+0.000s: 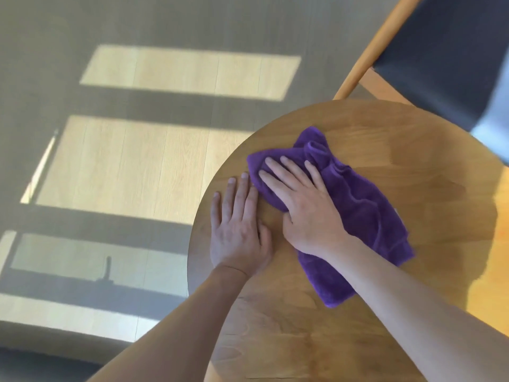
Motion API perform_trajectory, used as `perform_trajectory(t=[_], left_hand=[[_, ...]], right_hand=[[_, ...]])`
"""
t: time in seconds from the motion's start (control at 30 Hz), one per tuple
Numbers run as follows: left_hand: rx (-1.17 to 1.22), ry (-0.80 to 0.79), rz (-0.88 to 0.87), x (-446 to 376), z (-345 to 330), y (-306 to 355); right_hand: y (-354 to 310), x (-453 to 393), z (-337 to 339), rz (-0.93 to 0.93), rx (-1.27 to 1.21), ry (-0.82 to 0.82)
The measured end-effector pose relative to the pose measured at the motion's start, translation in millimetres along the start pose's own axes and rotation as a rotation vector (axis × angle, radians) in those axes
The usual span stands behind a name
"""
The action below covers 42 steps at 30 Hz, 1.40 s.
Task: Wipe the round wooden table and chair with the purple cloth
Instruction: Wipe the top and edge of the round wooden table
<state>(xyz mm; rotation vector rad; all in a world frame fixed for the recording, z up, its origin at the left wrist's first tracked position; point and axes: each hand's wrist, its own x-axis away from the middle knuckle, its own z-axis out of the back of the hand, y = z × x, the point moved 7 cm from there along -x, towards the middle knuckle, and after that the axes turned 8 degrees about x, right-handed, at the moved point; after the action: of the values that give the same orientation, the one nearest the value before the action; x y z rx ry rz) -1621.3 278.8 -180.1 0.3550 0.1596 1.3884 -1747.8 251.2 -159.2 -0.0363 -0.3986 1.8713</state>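
Right hand (305, 208) flat on purple cloth (366, 216)

Bare table (371, 312) right of and below cloth (358, 216). Left hand (239, 230) flat just beside cloth, blocking leftward passage. Chair (429, 56) upper right, beyond table's far edge. Open floor (110, 161) left.

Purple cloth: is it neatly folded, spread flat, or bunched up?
Bunched up. The purple cloth lies rumpled on the round wooden table, with raised folds by the fingertips of the right hand pressing flat on it.
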Motion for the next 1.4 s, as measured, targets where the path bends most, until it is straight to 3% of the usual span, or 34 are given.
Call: perform_trajectory(t=[0.17, 0.33, 0.47, 0.73, 1.0, 1.13, 1.3, 1.4], left_hand=[[0.013, 0.015, 0.007, -1, -1, -1], [0.013, 0.01, 0.01, 0, -2, 0], [0.013, 0.003, 0.018, 0, -1, 0], [0.024, 0.016, 0.004, 0, 2, 1], [0.012, -0.001, 0.018, -1, 0, 0], [0.014, -0.023, 0.006, -1, 1, 1], [0.019, -0.024, 0.013, -1, 1, 1], [0.022, -0.022, 0.018, -1, 1, 0]], right_hand=[[5, 50, -9, 0.034, 0.048, -0.073], [12, -34, 14, -0.061, 0.025, 0.015], [9, -68, 17, -0.052, 0.066, -0.005], [9, 37, -2, 0.101, 0.11, -0.09], [16, -73, 21, -0.086, 0.004, 0.032], [1, -24, 7, -0.06, 0.024, 0.047], [-6, 65, -16, 0.048, 0.052, -0.06], [2, 59, -13, 0.094, 0.03, -0.054]])
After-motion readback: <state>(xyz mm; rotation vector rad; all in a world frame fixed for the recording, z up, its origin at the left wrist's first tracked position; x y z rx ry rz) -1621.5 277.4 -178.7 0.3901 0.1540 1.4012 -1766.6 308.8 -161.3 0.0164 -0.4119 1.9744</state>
